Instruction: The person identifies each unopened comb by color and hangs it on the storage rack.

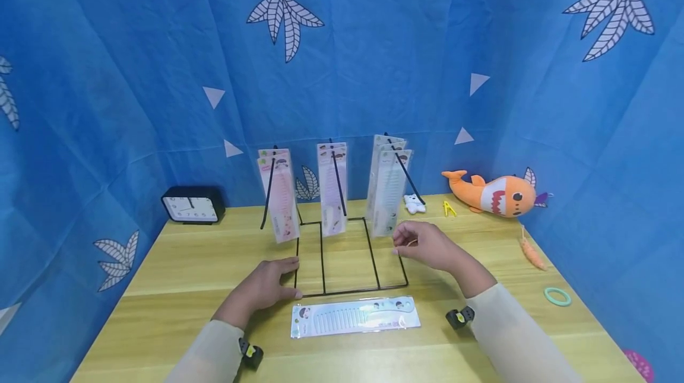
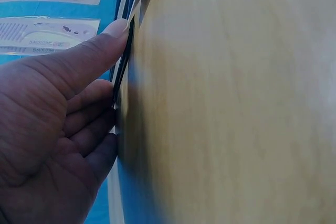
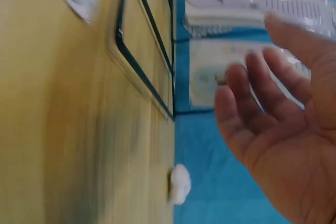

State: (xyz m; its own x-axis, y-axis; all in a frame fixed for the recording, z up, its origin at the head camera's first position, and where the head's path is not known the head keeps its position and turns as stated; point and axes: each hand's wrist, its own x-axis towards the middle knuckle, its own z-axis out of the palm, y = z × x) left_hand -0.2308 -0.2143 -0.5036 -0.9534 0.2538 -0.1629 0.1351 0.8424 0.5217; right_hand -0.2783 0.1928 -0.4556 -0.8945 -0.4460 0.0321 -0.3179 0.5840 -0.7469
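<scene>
A black wire rack (image 1: 323, 264) stands on the table, with packaged combs hanging from its three prongs. Pink comb packs (image 1: 283, 199) hang on the left, lilac comb packs (image 1: 332, 190) in the middle and pale green comb packs (image 1: 389, 193) on the right. My left hand (image 1: 269, 283) touches the front left corner of the rack's base, its thumb against the wire (image 2: 124, 61) in the left wrist view. Beside the right comb packs, my right hand (image 1: 424, 244) has loosely bent fingers and no visible object in them. A pale blue comb pack (image 1: 355, 317) lies flat before the rack.
At the back left stands a black clock (image 1: 193, 205). Toward the right are a small white figure (image 1: 414, 203), a yellow clip (image 1: 449, 209), an orange shark plush (image 1: 494, 195), an orange tassel-like item (image 1: 532, 254) and a green ring (image 1: 557, 296). Blue curtain surrounds the table.
</scene>
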